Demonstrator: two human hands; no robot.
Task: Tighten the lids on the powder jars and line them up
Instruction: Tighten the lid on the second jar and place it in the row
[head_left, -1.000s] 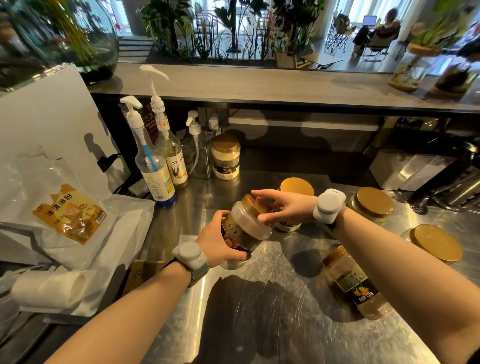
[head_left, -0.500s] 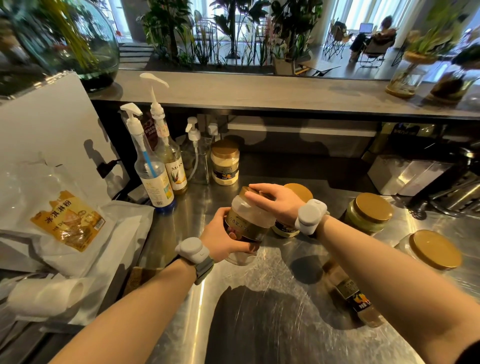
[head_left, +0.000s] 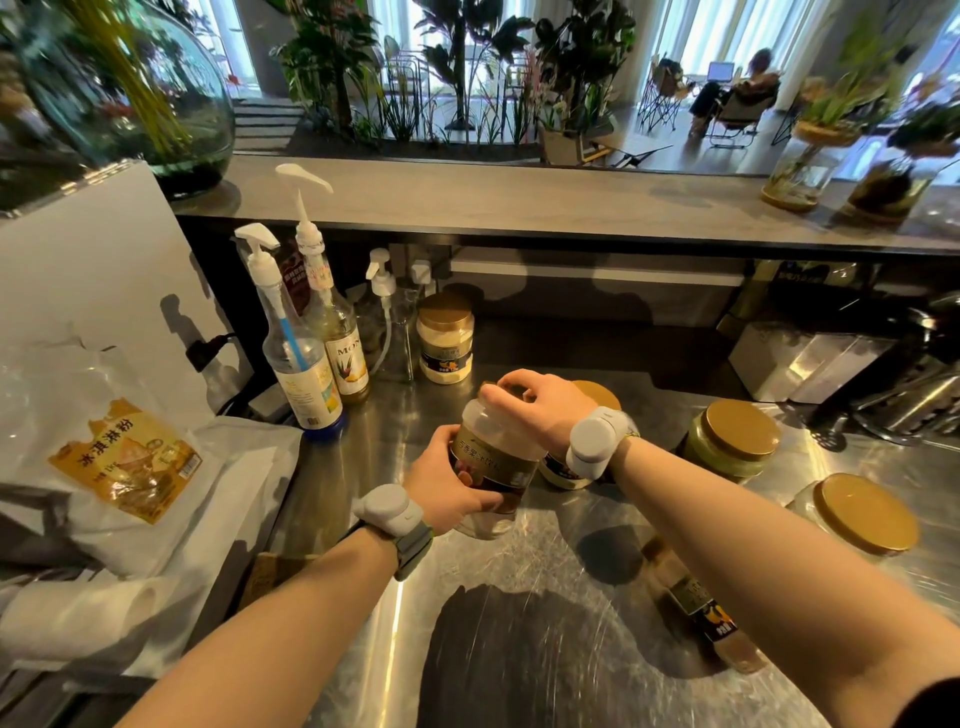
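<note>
A clear powder jar (head_left: 493, 457) with a dark gold label is held just above the steel counter (head_left: 545, 623), tilted slightly away. My left hand (head_left: 447, 483) grips its body from the left. My right hand (head_left: 540, 410) covers the top, fingers curled round the gold lid, which is mostly hidden. Other gold-lidded jars stand around: one at the back (head_left: 445, 338), one behind my right wrist (head_left: 597, 395), a green one (head_left: 732, 439) and another (head_left: 862, 514) at the right. One jar (head_left: 706, 613) lies on its side under my right forearm.
Pump and spray bottles (head_left: 296, 353) stand at the back left beside a syrup bottle (head_left: 343, 353). White bags and a yellow-labelled powder pack (head_left: 124, 457) lie at the left. Metal containers (head_left: 810, 358) and utensils sit at the back right, under a raised bar ledge (head_left: 519, 202).
The held jar went from strongly tilted to nearly upright. My right hand turned over the lid, its wrist swinging left and nearer to me. The left hand kept its grip.
</note>
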